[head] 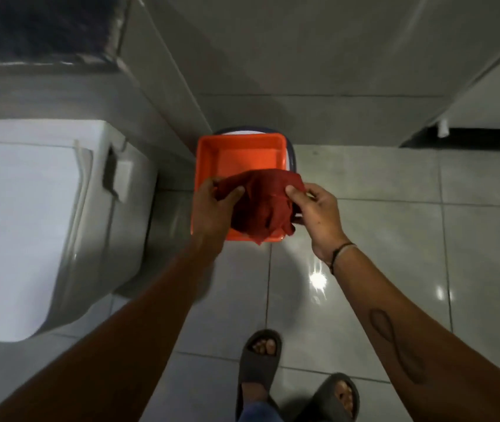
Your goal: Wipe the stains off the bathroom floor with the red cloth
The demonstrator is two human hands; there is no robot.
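Observation:
A dark red cloth [260,205] hangs between my two hands above an orange square basin [212,159]. My left hand [213,213] pinches its left corner with thumb and fingers. My right hand [315,214] grips its right edge, and the cloth sags and bunches below. The glossy grey tiled floor [379,239] spreads under and to the right of the basin. No stains show clearly on the tiles from here.
A white toilet [29,214] with its lid down fills the left side. The orange basin rests on a round bucket [292,150] against the tiled wall. My feet in dark slides [259,360] stand at the bottom centre. A dark gap under a door [471,138] is at right.

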